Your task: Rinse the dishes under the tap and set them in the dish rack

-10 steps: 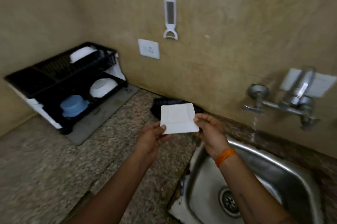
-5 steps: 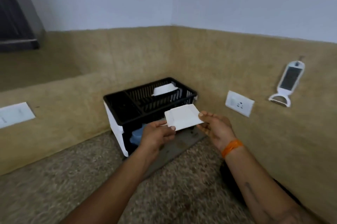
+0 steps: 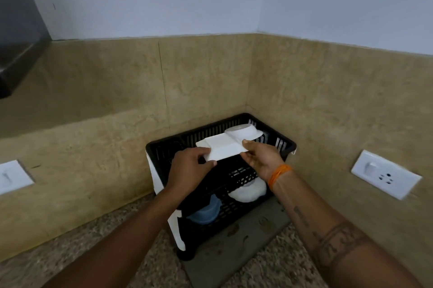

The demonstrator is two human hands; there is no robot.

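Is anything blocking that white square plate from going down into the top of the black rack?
Mostly no. The plate, held by the left hand and right hand, is over the rack. A white bowl fills the top tier's back right; the part below the plate looks open.

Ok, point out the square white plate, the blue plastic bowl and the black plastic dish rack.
square white plate (image 3: 222, 149), head view, on its flat underside.
blue plastic bowl (image 3: 207, 212), head view, on its side wall, lower tier.
black plastic dish rack (image 3: 203, 132), head view, on the upper tier's back wall.
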